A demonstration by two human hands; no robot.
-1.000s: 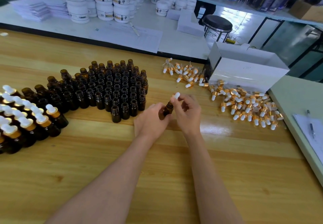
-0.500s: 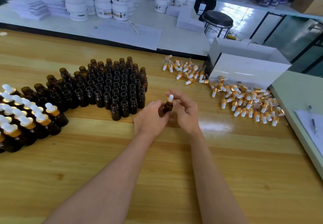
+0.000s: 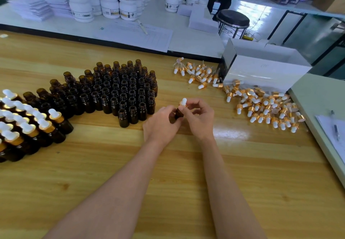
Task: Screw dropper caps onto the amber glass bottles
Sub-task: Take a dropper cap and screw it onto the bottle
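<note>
My left hand (image 3: 162, 123) grips a small amber bottle (image 3: 178, 113) just above the wooden table (image 3: 168, 173). My right hand (image 3: 199, 117) pinches the gold collar of a dropper cap (image 3: 183, 102) sitting on the bottle's neck, white bulb pointing up. Several open amber bottles (image 3: 119, 89) stand packed together to the left of my hands. Capped bottles (image 3: 28, 124) stand in rows at the far left. Loose dropper caps (image 3: 261, 106) lie heaped to the right, with a smaller scatter of dropper caps (image 3: 197, 74) further back.
A white cardboard box (image 3: 261, 70) stands behind the cap heap. A pale side table (image 3: 321, 96) with a pen (image 3: 335, 126) and paper adjoins on the right. White jars (image 3: 108, 1) and a paper sheet (image 3: 138, 35) sit on the far counter, a black stool (image 3: 233, 20) beyond.
The cap went from tilted above the bottle to seated upright on its neck. My right fingers have shifted round the collar. Both hands stayed in the same spot.
</note>
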